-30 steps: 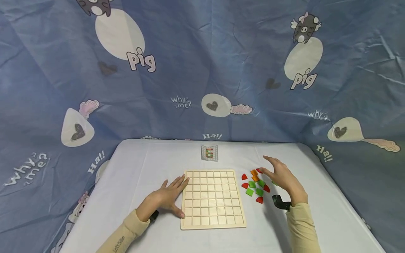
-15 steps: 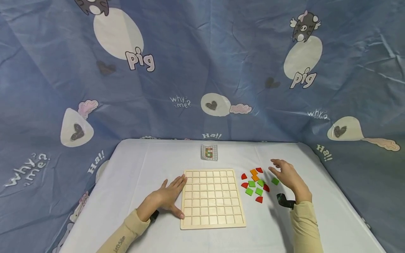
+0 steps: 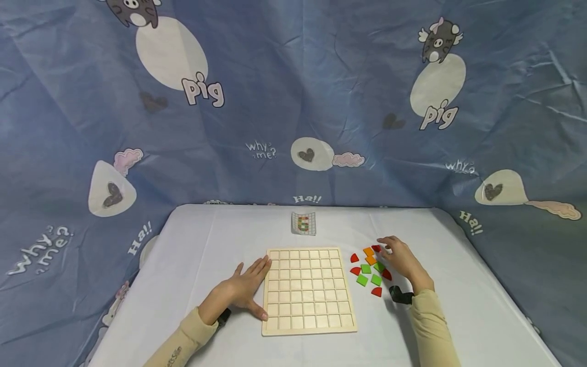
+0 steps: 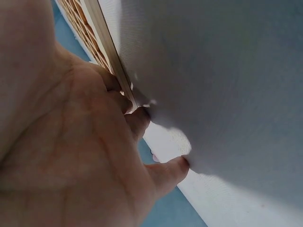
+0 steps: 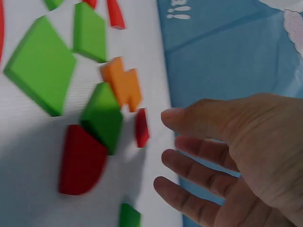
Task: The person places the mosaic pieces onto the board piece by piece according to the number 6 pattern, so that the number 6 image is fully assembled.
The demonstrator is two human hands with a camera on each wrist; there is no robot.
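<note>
My left hand [image 3: 243,289] lies along the left side of a pale wooden grid board [image 3: 309,294], thumb and fingers spread and touching its edge. In the left wrist view, the fingertips meet the board's rim [image 4: 108,42]. My right hand [image 3: 403,261] hovers over the right side of a scatter of flat coloured pieces, its fingers bent loosely with nothing between them. Nearest to its fingertips is a red quarter-circle piece [image 5: 142,127], apart from the thumb. Two orange squares [image 3: 369,252], several green squares [image 3: 362,280] and several red quarter-circles [image 3: 376,292] lie close together.
A small printed card [image 3: 303,224] with a coloured grid pattern lies behind the board. White cloth [image 3: 220,234] covers the table, and a blue patterned curtain [image 3: 257,102] hangs at the back and sides.
My right hand first shifted right, away from the pieces, then came back left and lower over them. It now hides the lone green square at the right. The left hand has stayed put.
</note>
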